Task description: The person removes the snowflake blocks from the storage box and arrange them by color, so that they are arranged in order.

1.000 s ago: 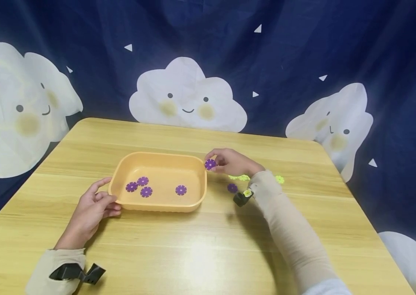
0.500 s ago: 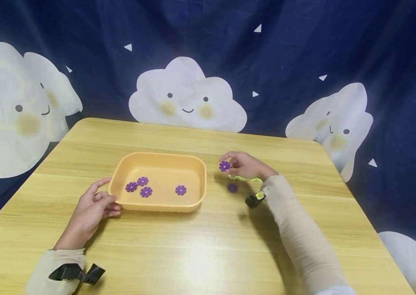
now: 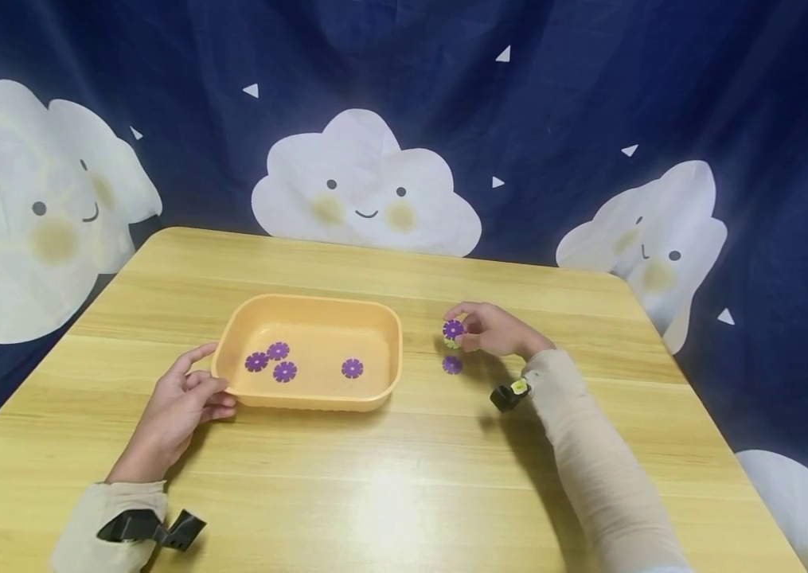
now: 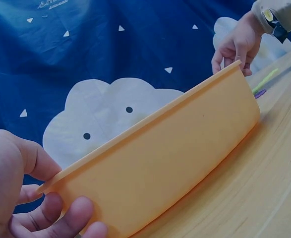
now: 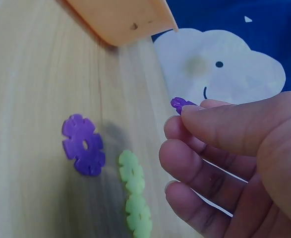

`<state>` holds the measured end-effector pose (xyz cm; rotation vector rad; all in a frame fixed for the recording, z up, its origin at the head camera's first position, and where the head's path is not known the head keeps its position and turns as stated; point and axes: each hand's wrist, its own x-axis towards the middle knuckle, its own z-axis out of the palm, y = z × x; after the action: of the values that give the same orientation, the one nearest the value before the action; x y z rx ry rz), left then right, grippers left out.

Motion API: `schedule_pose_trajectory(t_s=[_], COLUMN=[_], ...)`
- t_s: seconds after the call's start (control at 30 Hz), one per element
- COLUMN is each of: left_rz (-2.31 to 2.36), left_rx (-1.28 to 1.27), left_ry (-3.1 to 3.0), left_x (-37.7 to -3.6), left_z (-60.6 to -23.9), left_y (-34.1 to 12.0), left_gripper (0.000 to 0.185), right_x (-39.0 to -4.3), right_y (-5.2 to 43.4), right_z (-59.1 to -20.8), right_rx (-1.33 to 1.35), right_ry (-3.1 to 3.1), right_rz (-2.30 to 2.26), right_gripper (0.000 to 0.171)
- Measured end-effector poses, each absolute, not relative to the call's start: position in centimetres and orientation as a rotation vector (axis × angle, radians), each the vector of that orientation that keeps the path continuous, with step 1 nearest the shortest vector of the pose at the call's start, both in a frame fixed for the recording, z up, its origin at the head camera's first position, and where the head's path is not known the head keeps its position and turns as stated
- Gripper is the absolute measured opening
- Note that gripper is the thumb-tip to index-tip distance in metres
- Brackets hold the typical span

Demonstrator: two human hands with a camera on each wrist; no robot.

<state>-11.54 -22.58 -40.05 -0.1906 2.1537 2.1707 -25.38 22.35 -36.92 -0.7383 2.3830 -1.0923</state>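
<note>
Right hand [image 3: 493, 330] is to the right of the orange tray [image 3: 310, 306], low over the desk [image 3: 404, 477]; its grip is clamped on a purple flower disc [image 3: 453, 328], pinched between thumb and fingertips, the disc held just above the desk surface. In the right wrist view only the edge of that disc shows past the thumb. A second purple disc [image 3: 452, 365] lies flat on the desk just near of the held one, apart from it. Pale green discs [image 5: 134, 196] lie in a short row beside it, under the right hand; mostly hidden in the head view. Left hand [image 3: 177, 406] grips the near-left corner of the tray, thumb on the rim, fingers curled under the outer wall. Four purple discs rest on the tray floor: three clustered [image 3: 272, 362] toward the left, one alone [image 3: 352, 368] toward the right. Dark blue cloud-print backdrop [image 3: 368, 191] hangs beyond the far edge of the desk.
</note>
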Motion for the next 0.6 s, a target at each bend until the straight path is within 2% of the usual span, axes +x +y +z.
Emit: schedule_pose_trajectory(t_s=[0.6], left_rz=[2.169], left_rx=[-0.197], left_ry=[2.152], left_x=[-11.5], left_z=[-39.9], left_y=[-22.5], left_gripper=[0.066], right_x=[-24.4], right_y=[24.3], right_z=[-38.4], right_rx=[-0.665], right_ry=[2.409], right_rz=[-1.063], right_gripper=[0.038])
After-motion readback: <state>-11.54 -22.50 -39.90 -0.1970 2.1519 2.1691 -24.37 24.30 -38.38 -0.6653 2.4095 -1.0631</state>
